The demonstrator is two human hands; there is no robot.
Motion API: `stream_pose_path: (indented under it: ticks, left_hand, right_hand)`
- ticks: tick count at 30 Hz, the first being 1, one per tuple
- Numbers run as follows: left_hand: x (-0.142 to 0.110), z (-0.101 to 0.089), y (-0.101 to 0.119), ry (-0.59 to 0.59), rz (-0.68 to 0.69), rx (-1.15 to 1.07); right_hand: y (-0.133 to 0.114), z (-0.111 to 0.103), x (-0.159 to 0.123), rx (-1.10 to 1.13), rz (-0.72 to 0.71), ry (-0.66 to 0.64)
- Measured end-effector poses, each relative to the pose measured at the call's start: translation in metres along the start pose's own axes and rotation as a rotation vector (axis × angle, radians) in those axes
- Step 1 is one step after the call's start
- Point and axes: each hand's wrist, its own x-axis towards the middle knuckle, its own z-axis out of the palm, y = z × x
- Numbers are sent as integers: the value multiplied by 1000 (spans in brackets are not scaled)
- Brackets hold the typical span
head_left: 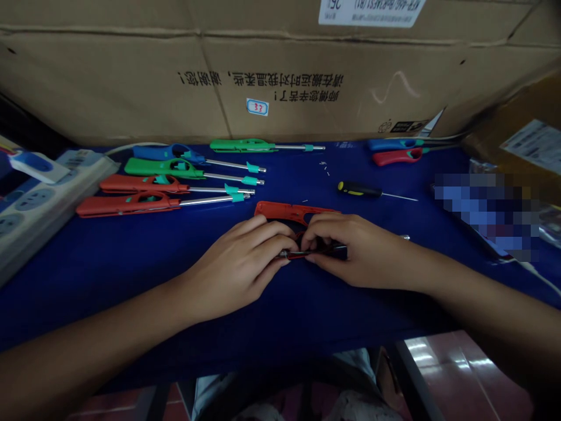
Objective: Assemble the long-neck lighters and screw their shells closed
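Note:
Both my hands rest on the blue table cover [131, 263] at the middle. My left hand [239, 266] and my right hand [355, 248] are closed together on a red lighter part with a metal tube [307, 252] held between their fingertips. A metal tip [405, 237] sticks out past my right wrist. Just behind my fingers lies an open red lighter shell [289, 210].
Several long-nosed lighters lie at the back left, red [131, 204], red [140, 184], green [162, 168], blue [166, 153], plus a green one [245, 145]. Blue and red ones [397, 155] lie back right. A screwdriver [357, 189], a power strip [39, 199] and cardboard boxes [280, 70] surround them.

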Motion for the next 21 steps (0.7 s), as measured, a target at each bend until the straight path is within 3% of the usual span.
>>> stream_pose_path:
  ticks: [21]
  left_hand:
    - [1, 2, 0, 18, 10, -12]
  right_hand:
    - [1, 9, -2, -38, 71, 10]
